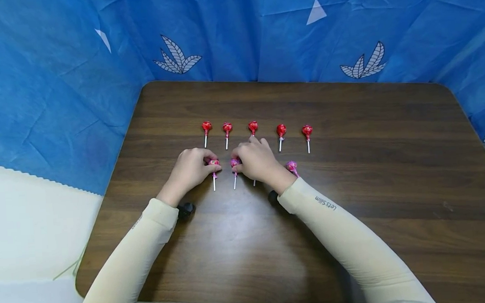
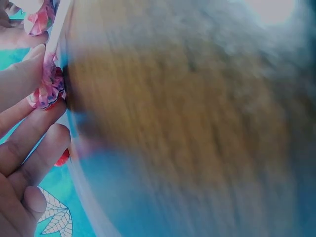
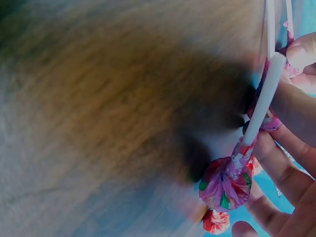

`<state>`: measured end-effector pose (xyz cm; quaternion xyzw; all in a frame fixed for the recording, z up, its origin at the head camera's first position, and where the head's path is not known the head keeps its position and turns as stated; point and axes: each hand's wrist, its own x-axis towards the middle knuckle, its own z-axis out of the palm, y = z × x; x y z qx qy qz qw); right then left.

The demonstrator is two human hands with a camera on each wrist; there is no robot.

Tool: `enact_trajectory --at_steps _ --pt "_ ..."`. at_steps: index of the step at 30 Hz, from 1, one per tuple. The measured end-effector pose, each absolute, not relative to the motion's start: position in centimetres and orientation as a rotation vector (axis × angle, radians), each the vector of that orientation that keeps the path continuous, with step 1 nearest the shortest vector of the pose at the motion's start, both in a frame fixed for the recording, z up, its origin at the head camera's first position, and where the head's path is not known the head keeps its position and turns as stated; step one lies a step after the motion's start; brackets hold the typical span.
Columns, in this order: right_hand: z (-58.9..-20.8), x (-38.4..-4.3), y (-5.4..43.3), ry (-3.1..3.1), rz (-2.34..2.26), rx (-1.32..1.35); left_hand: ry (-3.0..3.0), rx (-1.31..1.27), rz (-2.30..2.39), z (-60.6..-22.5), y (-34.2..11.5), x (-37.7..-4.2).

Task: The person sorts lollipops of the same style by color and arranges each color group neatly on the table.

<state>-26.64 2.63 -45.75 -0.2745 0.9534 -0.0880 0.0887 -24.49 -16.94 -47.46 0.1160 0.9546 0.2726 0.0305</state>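
My left hand (image 1: 191, 168) pinches the head of a pink-wrapped lollipop (image 1: 213, 162) between thumb and fingers. Its white stick points toward the table's near edge. Just to the right, my right hand (image 1: 256, 159) pinches a purple-wrapped lollipop (image 1: 235, 162) by the head. In the right wrist view another purple lollipop (image 3: 227, 185) is beside that hand's fingers; from the head only a stick (image 1: 254, 183) shows under the hand. One more purple lollipop (image 1: 291, 167) lies past the right wrist, its stick hidden by the arm. Several red lollipops form a row behind, among them one (image 1: 253, 126) at the right fingertips.
The red row runs from a lollipop (image 1: 206, 126) at its left end to another (image 1: 307, 130) at its right. All lie on a brown wooden table (image 1: 372, 162). A blue patterned cloth (image 1: 235, 31) hangs behind the table, and a white cloth (image 1: 34, 220) is at the left.
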Motion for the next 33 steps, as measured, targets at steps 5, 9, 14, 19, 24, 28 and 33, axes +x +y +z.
enact_trajectory --at_steps 5,9,14,19,24,28,33 --pt "-45.7 -26.6 2.6 2.835 -0.251 -0.811 2.950 0.366 0.802 -47.3 -17.5 -24.1" --pt "-45.7 -26.6 2.6 2.831 -0.260 -0.805 2.934 0.338 0.814 -47.0 -18.2 -23.7" --pt "-45.8 -26.6 2.6 2.833 -0.267 -0.799 2.891 0.313 0.875 -45.8 -18.9 -23.0" --pt "-45.8 -26.6 2.7 2.836 -0.286 -0.802 2.809 0.272 0.962 -44.1 -19.6 -21.7" --pt "-45.7 -26.6 2.7 2.837 -0.307 -0.800 2.768 0.286 0.985 -43.5 -20.1 -20.3" --pt "-45.7 -26.6 2.8 2.838 -0.307 -0.802 2.745 0.297 0.977 -44.0 -20.4 -19.6" --pt "-45.8 -26.6 2.7 2.837 -0.307 -0.805 2.724 0.291 0.969 -45.0 -20.6 -19.1"
